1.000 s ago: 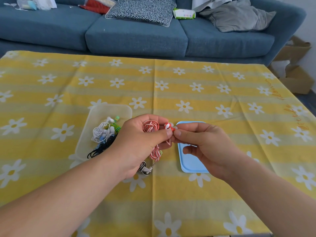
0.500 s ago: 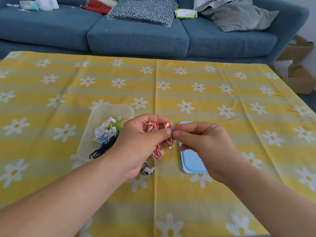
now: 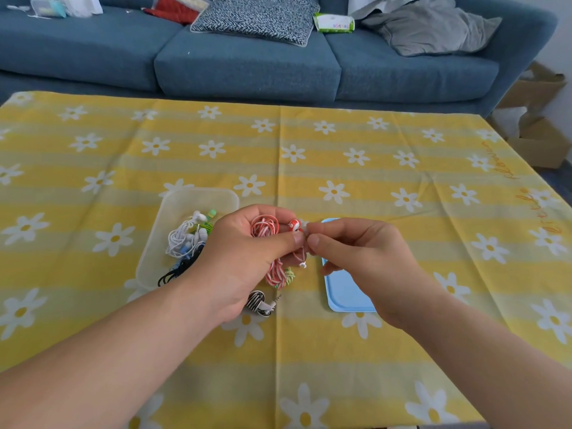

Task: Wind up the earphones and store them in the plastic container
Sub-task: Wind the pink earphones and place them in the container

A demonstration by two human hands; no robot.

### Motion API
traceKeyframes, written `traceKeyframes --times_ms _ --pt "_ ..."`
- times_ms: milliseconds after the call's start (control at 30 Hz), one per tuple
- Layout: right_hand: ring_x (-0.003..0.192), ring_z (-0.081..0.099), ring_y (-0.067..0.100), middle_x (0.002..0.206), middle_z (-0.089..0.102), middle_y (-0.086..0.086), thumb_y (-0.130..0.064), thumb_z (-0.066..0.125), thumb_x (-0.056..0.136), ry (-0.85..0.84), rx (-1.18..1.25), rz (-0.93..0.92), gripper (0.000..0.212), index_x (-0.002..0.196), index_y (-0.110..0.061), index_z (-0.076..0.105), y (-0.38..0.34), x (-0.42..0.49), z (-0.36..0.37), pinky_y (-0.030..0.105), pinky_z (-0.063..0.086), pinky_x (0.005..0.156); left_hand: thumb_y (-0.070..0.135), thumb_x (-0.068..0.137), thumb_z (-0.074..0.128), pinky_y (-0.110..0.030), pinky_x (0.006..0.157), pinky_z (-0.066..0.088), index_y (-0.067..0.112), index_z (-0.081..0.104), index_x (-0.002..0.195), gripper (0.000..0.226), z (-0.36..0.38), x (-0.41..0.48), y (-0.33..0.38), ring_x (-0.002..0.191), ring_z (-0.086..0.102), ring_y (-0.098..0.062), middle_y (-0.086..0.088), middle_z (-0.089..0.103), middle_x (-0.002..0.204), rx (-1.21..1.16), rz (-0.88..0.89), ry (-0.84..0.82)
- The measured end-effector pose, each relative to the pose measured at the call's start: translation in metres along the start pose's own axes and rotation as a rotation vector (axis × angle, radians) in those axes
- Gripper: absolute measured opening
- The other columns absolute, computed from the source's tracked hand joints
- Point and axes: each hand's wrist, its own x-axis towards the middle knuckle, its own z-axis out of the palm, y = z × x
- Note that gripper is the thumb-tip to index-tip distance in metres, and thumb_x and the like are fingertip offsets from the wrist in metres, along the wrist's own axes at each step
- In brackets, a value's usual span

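Both hands meet above the table (image 3: 340,150), about midway between its left and right edges and nearer its front edge. The left hand (image 3: 247,258) grasps a coil of red-and-white earphones (image 3: 263,227), thumb pressed across the loops. The right hand (image 3: 365,264) pinches the free end of the same cord between thumb and forefinger, beside a red earbud (image 3: 294,224). The plastic container (image 3: 192,199) sits uncovered just left of the hands and holds white earphones (image 3: 181,239) and black earphones (image 3: 179,269). Its blue lid (image 3: 343,292) lies under the right hand. Black-and-white earphones (image 3: 258,301), wound up, rest on the cloth below the left hand.
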Motion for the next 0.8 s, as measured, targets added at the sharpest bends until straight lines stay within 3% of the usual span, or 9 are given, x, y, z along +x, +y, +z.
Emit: traceKeyframes --times_ms 100,233,367,467,633,800 --pt "0.085 0.07 0.02 0.094 0.078 0.014 -0.011 0.072 0.092 -0.004 0.101 0.043 0.01 0.096 -0.007 0.079 -0.002 0.001 -0.001 0.031 0.056 0.068 -0.01 0.081 0.076 -0.033 0.067 0.064 -0.001 0.069 0.105 0.027 0.001 -0.001 0.002 0.079 0.076 -0.034 -0.017 0.077 0.09 -0.038 -0.017 -0.036" --pt "0.083 0.068 0.024 0.09 0.076 0.015 -0.011 0.069 0.094 -0.025 0.224 0.095 0.009 0.096 -0.006 0.076 -0.005 0.004 -0.001 0.03 0.053 0.065 -0.01 0.084 0.072 -0.034 0.07 0.065 -0.003 0.067 0.114 0.031 0.002 -0.003 0.007 0.095 0.076 -0.039 -0.02 0.078 0.101 -0.092 -0.046 -0.061" --pt "0.084 0.069 0.029 0.092 0.075 0.021 -0.011 0.069 0.093 -0.055 0.217 0.083 0.015 0.101 0.0 0.075 -0.008 0.008 0.008 0.03 0.053 0.064 -0.009 0.085 0.072 -0.033 0.068 0.065 -0.001 0.067 0.114 0.03 -0.006 -0.005 0.012 0.084 0.079 -0.032 -0.015 0.079 0.095 -0.091 -0.05 -0.051" --pt "0.087 0.07 0.044 0.096 0.075 0.027 -0.016 0.072 0.092 -0.089 0.148 0.065 0.018 0.101 0.0 0.076 -0.008 0.01 0.021 0.031 0.053 0.063 -0.009 0.085 0.072 -0.033 0.067 0.064 0.001 0.069 0.11 0.027 -0.018 -0.009 0.015 0.078 0.078 -0.028 -0.013 0.078 0.088 -0.062 -0.051 -0.014" --pt "0.076 0.069 0.023 0.083 0.078 0.015 -0.023 0.079 0.087 -0.093 0.101 0.075 0.022 0.092 -0.001 0.076 -0.015 0.017 0.055 0.032 0.051 0.062 -0.003 0.088 0.074 -0.022 0.057 0.057 0.006 0.07 0.107 0.022 -0.042 -0.015 0.03 0.073 0.077 -0.023 -0.012 0.077 0.087 0.008 -0.044 0.023" --pt "0.069 0.066 0.018 0.079 0.077 0.01 -0.03 0.083 0.082 -0.06 0.014 0.073 0.024 0.086 -0.007 0.076 -0.022 0.03 0.095 0.031 0.05 0.058 -0.001 0.087 0.076 -0.034 0.07 0.064 0.004 0.071 0.106 0.019 -0.087 -0.01 0.046 0.077 0.078 -0.027 -0.013 0.074 0.087 0.071 0.05 0.131"
